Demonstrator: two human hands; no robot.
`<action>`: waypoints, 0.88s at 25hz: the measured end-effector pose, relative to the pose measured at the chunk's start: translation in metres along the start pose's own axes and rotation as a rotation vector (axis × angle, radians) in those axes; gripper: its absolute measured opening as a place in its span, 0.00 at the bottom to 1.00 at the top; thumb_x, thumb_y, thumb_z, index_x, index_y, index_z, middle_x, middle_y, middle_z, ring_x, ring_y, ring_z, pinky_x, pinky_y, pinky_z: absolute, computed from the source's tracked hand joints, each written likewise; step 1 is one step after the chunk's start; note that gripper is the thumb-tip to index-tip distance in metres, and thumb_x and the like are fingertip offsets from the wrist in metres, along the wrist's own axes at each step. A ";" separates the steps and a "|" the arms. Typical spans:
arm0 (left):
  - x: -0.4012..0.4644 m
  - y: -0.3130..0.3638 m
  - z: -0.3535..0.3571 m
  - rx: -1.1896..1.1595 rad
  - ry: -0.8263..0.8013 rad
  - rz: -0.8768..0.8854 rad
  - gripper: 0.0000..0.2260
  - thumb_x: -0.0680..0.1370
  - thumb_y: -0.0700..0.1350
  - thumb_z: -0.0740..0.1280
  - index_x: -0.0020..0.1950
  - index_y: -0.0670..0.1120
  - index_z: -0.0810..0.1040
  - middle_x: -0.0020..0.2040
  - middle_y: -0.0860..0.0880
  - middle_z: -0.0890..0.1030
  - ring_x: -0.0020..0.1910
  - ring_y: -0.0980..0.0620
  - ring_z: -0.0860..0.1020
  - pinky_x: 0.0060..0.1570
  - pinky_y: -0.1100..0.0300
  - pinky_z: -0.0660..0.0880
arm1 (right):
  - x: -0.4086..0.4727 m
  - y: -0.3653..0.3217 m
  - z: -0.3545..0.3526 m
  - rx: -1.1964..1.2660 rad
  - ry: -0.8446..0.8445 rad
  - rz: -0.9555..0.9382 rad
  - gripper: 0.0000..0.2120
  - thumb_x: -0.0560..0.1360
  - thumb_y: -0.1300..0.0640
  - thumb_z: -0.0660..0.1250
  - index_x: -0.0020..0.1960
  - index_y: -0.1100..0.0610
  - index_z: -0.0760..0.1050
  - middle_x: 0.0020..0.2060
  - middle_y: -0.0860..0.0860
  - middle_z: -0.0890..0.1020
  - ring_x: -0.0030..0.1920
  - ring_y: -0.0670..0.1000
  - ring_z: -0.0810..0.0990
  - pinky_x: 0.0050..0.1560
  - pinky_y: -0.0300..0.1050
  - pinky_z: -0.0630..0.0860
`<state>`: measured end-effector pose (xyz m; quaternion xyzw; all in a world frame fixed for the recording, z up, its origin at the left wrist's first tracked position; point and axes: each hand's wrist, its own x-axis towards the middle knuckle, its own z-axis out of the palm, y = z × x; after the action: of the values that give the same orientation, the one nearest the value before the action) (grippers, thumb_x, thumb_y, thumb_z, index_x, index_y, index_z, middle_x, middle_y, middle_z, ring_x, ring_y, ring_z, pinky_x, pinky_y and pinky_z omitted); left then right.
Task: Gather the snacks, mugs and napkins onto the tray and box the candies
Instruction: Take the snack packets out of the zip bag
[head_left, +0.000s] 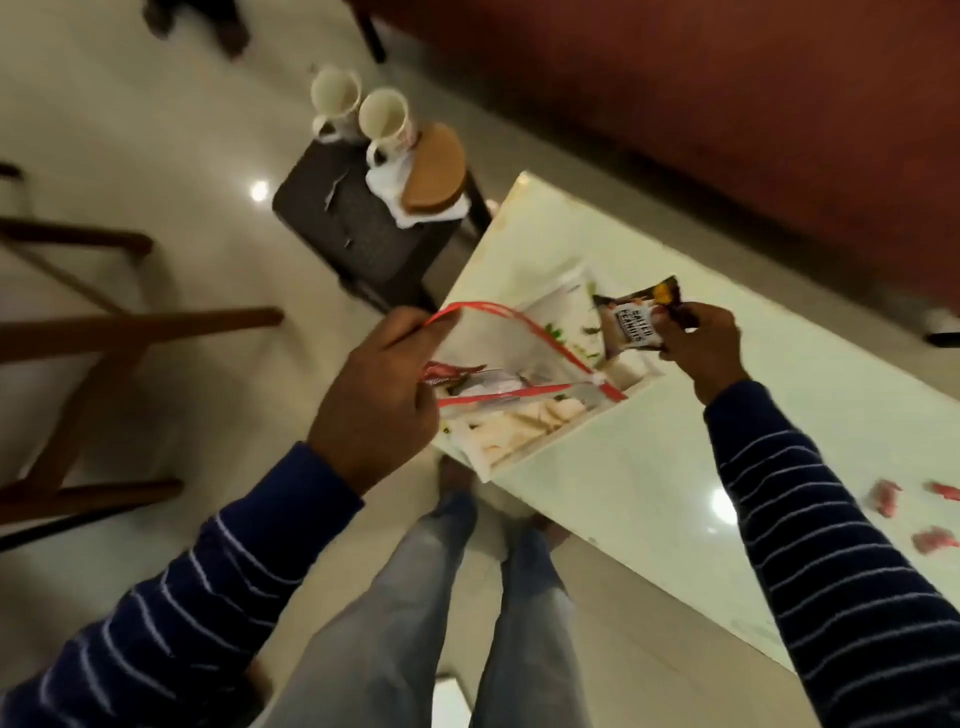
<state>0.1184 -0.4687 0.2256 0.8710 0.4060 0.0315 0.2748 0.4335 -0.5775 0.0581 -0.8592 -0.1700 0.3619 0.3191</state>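
Your left hand grips a zip bag, right hand pinches a peanut packet; mugs, candies remain ungathered.

I'm looking into a home living room: glossy cream floor tiles, a white desk, a dark stool carrying two mugs, and wooden chair legs beyond my left hand.
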 end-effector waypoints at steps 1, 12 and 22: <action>0.002 -0.012 0.014 -0.002 -0.015 0.013 0.27 0.71 0.31 0.63 0.71 0.38 0.74 0.58 0.41 0.77 0.52 0.57 0.71 0.53 0.68 0.70 | 0.018 0.016 0.023 0.002 -0.025 0.040 0.14 0.76 0.58 0.72 0.51 0.72 0.80 0.43 0.65 0.83 0.37 0.57 0.81 0.31 0.45 0.82; 0.022 -0.045 0.088 -0.100 -0.066 0.045 0.27 0.70 0.32 0.64 0.70 0.36 0.73 0.59 0.38 0.77 0.50 0.65 0.62 0.50 0.85 0.62 | 0.004 0.005 0.050 0.121 0.204 -0.174 0.09 0.74 0.58 0.67 0.53 0.57 0.81 0.48 0.54 0.83 0.51 0.55 0.83 0.51 0.53 0.81; 0.007 -0.022 0.109 -0.212 0.006 0.072 0.28 0.70 0.37 0.65 0.71 0.35 0.72 0.59 0.38 0.77 0.54 0.65 0.66 0.56 0.82 0.65 | -0.115 -0.064 0.117 -0.485 -0.492 -0.428 0.14 0.82 0.56 0.62 0.65 0.58 0.77 0.59 0.53 0.82 0.58 0.51 0.80 0.61 0.44 0.75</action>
<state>0.1385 -0.5013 0.1206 0.8509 0.3698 0.0869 0.3630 0.2661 -0.5408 0.0977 -0.7425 -0.4966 0.4317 0.1253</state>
